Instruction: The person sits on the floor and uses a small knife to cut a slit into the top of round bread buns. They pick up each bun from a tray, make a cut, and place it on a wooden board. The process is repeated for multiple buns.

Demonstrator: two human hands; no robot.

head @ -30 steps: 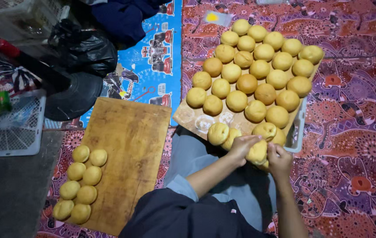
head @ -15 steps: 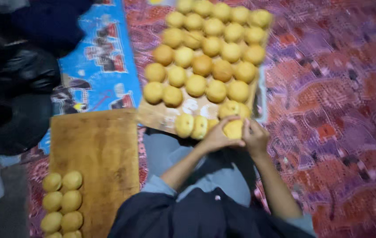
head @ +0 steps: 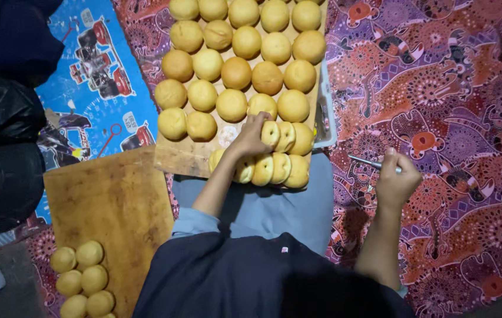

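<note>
In the head view, the left hand (head: 251, 136) is resting on the near edge of the wooden tray (head: 187, 159), its fingers (head: 261, 122) curled down onto a bun (head: 271, 134) standing on edge in the near row. The right hand (head: 397, 182) is hovering over the patterned floor mat (head: 463, 118), well apart from the tray, its fingers pinching a slim metal tool (head: 366, 163).

Steadying that bun lightly would be wise, since the upright ones are leaning on each other and the crust looks soft.

The tray is carrying rows of round golden buns (head: 236, 73) lying flat, filling it toward the far edge. A wooden board (head: 115, 203) to the left is bearing a small cluster of paler dough balls (head: 83, 277) at its near corner.
</note>
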